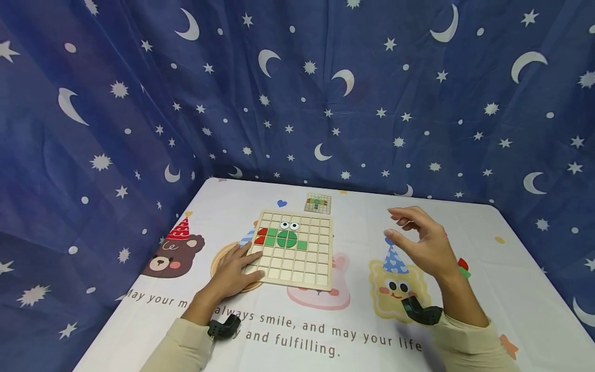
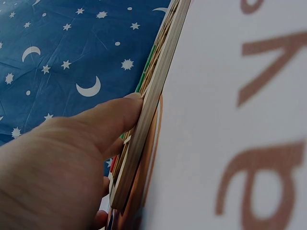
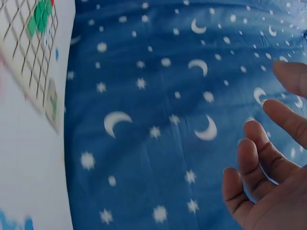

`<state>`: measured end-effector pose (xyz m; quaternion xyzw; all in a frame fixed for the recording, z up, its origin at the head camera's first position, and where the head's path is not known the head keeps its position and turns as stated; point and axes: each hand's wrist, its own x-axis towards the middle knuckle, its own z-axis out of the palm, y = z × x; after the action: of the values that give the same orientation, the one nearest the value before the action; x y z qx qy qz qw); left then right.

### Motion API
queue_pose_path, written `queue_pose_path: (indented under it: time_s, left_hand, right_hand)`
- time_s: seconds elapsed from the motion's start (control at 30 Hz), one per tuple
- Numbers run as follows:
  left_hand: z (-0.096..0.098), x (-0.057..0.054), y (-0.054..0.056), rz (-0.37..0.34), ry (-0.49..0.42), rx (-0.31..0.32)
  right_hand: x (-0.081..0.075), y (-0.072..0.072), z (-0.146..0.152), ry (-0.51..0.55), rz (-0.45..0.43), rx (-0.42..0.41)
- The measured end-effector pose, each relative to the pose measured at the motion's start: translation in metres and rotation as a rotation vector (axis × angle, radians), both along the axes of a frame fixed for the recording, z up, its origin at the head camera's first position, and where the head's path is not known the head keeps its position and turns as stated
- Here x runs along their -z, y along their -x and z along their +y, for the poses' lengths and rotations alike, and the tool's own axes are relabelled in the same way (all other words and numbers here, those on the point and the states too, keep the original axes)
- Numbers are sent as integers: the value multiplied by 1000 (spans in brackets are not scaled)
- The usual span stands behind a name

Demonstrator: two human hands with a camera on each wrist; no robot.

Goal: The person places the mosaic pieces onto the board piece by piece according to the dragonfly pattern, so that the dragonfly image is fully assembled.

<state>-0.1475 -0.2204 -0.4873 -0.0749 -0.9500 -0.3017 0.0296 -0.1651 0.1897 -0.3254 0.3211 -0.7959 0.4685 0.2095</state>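
A square wooden grid board [image 1: 297, 263] lies on the table. On its upper left half are several tiles: a green circle made of quarter pieces [image 1: 286, 238], two white eye tiles [image 1: 290, 226], red curved tiles [image 1: 261, 236] and green square tiles [image 1: 302, 245]. My left hand [image 1: 234, 271] rests at the board's left edge, fingers stretched along the side. In the left wrist view its thumb [image 2: 120, 112] touches the board's edge. Well right of the board, my right hand [image 1: 423, 240] is raised above the table, thumb and fingers apart and loosely bent, holding nothing.
Behind the board lies a small pattern card [image 1: 318, 203] picturing a grid with coloured tiles. Red and green pieces [image 1: 463, 266] show beside the right forearm, which partly hides them. A printed white cloth [image 1: 362, 356] covers the table; a blue star-and-moon curtain [image 1: 297, 103] hangs behind.
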Motion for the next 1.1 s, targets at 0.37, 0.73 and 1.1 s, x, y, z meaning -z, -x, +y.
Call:
queue_pose_path:
  time_s: [0.37,0.73,1.1]
  left_hand:
    - [1,1,0,4,-4,9]
    - [0,-2,-1,7,-10,12]
    - [0,0,1,-7,-3,8]
  right_hand:
    - [40,11,94,17,-93,285]
    - [84,18,157,43,-471,611]
    - [139,24,183,-6,-708,734]
